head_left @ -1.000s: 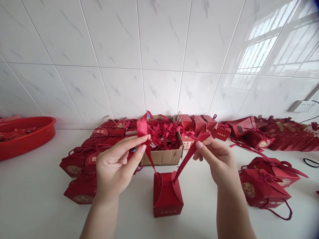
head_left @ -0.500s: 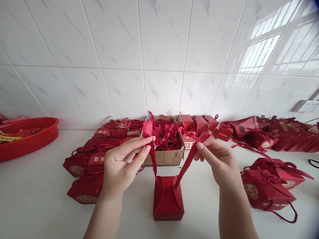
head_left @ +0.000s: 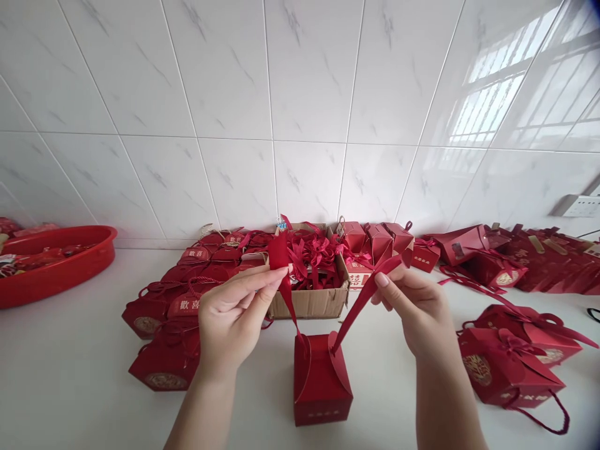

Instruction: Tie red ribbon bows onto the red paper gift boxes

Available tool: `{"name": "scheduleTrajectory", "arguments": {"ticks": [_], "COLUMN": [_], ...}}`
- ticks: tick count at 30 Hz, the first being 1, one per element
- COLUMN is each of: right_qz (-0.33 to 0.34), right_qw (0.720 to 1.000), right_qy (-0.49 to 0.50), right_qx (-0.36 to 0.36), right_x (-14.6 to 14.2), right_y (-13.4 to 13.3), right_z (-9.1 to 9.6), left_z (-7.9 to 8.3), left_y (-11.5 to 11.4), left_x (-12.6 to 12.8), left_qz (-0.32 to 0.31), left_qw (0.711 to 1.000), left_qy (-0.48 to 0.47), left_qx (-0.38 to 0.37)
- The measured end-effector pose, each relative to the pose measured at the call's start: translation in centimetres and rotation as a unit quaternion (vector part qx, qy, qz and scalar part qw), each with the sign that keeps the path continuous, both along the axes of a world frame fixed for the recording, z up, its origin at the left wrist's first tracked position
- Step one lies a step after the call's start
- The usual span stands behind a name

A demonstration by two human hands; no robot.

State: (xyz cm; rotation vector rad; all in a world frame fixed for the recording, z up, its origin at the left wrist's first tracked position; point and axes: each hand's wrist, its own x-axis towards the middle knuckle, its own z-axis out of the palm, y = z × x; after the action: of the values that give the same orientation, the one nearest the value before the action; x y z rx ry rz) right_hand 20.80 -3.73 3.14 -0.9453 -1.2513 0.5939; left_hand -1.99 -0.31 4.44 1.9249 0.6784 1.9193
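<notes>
Little red cardboard box (head_left: 323,382) sits upright on the white tabletop (head_left: 384,400), shiny red fabric ribbon (head_left: 352,314) sticking up from its top. Left hand (head_left: 237,312) has one side pinched, right hand (head_left: 417,306) pinches the other. Brown cardboard carton (head_left: 312,304) sits behind.

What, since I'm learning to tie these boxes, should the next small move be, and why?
Probably cross the two ends of the red ribbon above the small gift box: the left hand and right hand each pinch one end, the ends rise uncrossed from the box's top, and no knot shows there. A ribbon bow tops the nearest emblem box at right.
</notes>
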Motion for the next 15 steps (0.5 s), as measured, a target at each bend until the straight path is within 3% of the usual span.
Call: {"name": "scheduleTrajectory", "arguments": {"ticks": [15], "right_qz": [-0.008], "right_qw": [1.0], "right_qy": [0.005], "right_qx": [-0.02], "right_x": [-0.03], "right_y": [0.35], "right_z": [-0.06], "left_z": [-0.14], "left_y": [0.18], "left_x": [0.51], "left_qz": [0.019], "left_qw": [0.999], "left_qy": [-0.024], "left_qx": [-0.036]}}
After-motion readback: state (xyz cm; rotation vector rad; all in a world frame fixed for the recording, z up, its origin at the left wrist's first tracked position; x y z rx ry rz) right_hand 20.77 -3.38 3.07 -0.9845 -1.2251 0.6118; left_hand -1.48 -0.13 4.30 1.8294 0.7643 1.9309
